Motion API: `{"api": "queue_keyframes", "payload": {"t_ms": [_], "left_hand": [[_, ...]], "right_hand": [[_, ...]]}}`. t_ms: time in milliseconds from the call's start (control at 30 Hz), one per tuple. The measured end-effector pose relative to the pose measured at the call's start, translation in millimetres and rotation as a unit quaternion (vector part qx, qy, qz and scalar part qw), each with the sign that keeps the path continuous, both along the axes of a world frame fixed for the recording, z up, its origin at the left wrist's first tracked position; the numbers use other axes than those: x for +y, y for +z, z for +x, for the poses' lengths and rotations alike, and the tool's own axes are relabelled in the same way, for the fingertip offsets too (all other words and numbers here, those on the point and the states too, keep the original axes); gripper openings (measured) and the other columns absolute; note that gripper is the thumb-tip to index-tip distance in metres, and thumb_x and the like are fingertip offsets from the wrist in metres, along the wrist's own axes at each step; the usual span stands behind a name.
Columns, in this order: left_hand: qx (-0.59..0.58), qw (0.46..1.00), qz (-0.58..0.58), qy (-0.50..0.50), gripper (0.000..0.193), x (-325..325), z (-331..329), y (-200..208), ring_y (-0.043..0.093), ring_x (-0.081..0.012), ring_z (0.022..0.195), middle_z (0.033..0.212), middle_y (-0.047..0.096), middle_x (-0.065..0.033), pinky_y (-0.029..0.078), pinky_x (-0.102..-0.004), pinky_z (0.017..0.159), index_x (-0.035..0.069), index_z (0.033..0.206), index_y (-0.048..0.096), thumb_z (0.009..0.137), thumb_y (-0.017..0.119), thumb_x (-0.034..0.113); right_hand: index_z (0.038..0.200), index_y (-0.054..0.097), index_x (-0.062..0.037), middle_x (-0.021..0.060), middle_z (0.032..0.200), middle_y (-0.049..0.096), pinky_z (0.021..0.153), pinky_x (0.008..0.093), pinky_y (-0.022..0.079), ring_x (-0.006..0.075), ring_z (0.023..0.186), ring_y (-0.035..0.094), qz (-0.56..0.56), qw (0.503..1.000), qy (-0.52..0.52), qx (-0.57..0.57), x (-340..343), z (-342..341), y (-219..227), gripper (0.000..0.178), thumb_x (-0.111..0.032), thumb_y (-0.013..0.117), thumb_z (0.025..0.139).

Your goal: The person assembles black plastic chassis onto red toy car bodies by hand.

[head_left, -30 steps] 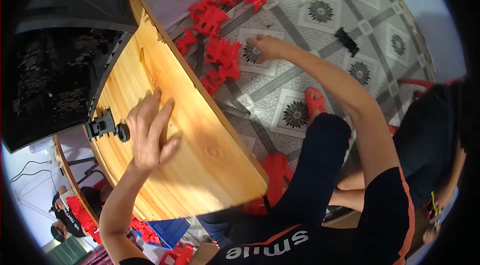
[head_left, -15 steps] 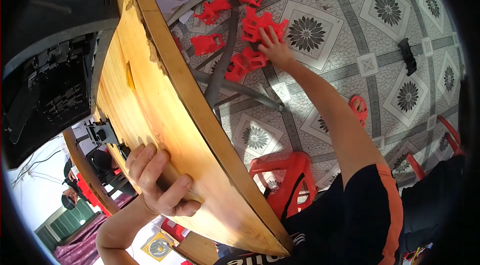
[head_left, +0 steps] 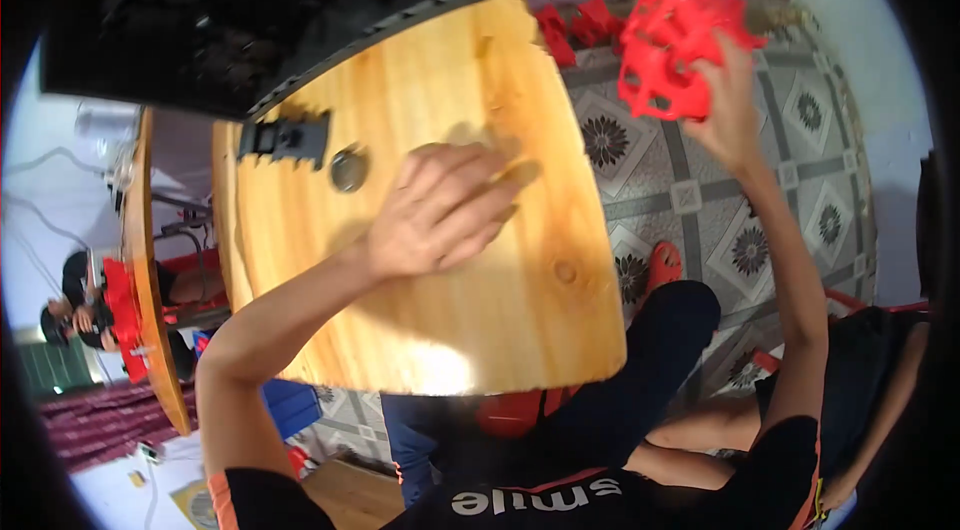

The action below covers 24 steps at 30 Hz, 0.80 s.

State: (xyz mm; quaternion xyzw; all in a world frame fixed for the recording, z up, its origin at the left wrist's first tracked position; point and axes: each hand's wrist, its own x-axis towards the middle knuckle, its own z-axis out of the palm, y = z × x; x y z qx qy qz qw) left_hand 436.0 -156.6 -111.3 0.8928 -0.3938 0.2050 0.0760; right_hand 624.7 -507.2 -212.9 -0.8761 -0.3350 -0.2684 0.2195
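Observation:
My right hand [head_left: 728, 115] grips red plastic frames [head_left: 680, 30], a cluster of moulded pieces with cut-outs, raised beyond the right edge of the wooden table [head_left: 560, 330]. Motion blurs them, and whether they are joined I cannot tell. Over the middle of the tabletop is my left hand [head_left: 440, 210], palm down, its fingers stretched to the right and slightly bent, with nothing visible in them. To its left are a black plastic part [head_left: 285, 138] with small prongs and a dark round object [head_left: 348, 170].
A large black panel [head_left: 260, 10] covers the table's far left. More red pieces [head_left: 595, 22] lie on the patterned floor [head_left: 690, 230] past the right edge. Another person [head_left: 860, 380] sits close at my right; a second person [head_left: 75, 315] is far left beside another table [head_left: 150, 280].
My right hand has come up from the floor pile with red frames in it. My left hand has shifted from the table's side onto its top, and the view has turned toward the tabletop.

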Motion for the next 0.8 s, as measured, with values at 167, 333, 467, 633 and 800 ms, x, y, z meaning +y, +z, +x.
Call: {"api": "queue_keyframes", "payload": {"t_ms": [167, 333, 467, 633, 800], "left_hand": [[-0.114, 0.983, 0.047, -0.139, 0.046, -20, -63, 3, 0.056, -0.0251, 0.114, 0.125, 0.058, -0.0099, 0.045, -0.0405, 0.094, 0.014, 0.127, 0.054, 0.082, 0.065, 0.015], [-0.057, 0.979, 0.041, -0.189, 0.048, -29, -109, 18, 0.054, -0.0254, 0.119, 0.127, 0.056, -0.0094, 0.043, -0.0415, 0.1, 0.018, 0.126, 0.051, 0.081, 0.068, 0.022], [-0.004, 0.99, 0.068, -0.124, 0.06, -11, -109, 16, 0.052, -0.0307, 0.121, 0.135, 0.052, -0.013, 0.041, -0.0447, 0.102, 0.017, 0.131, 0.051, 0.077, 0.073, 0.032], [0.21, 0.976, 0.041, 0.027, 0.064, -12, -93, 9, 0.045, -0.0373, 0.128, 0.143, 0.046, -0.0174, 0.032, -0.0546, 0.105, 0.019, 0.134, 0.057, 0.077, 0.072, 0.045], [0.178, 0.979, 0.091, 0.031, 0.049, -9, -95, 3, 0.053, -0.0355, 0.117, 0.133, 0.056, -0.0164, 0.04, -0.0524, 0.096, 0.025, 0.122, 0.067, 0.089, 0.054, 0.06]], "right_hand": [[0.119, 0.054, -0.0159, 0.0111, 0.149, 0.034, 0.097, 0.0449, 0.05, 0.0409, 0.135, 0.035, -0.02, 0.988, 0.144, -0.042, 58, -89, 186, 0.071, -0.006, 0.079, 0.053], [0.134, 0.05, -0.0206, 0.0129, 0.154, 0.029, 0.08, 0.0455, 0.06, 0.0391, 0.141, 0.03, -0.219, 0.942, 0.222, 0.125, 150, -149, 194, 0.081, -0.021, 0.087, 0.062], [0.15, 0.035, -0.0228, 0.015, 0.16, 0.016, 0.105, 0.049, 0.043, 0.0397, 0.142, 0.028, 0.022, 0.958, 0.286, -0.033, 198, -122, 179, 0.099, -0.031, 0.086, 0.065], [0.125, 0.059, -0.0023, 0.0185, 0.119, 0.065, 0.092, 0.0417, 0.05, 0.0303, 0.109, 0.063, 0.33, 0.943, 0.036, -0.03, 92, 31, 173, 0.056, -0.03, 0.079, 0.08], [0.126, 0.052, -0.0081, 0.0214, 0.104, 0.067, 0.084, 0.046, 0.053, 0.0412, 0.095, 0.065, 0.101, 0.979, -0.106, 0.139, 38, 196, -59, 0.061, -0.033, 0.075, 0.076]]}}
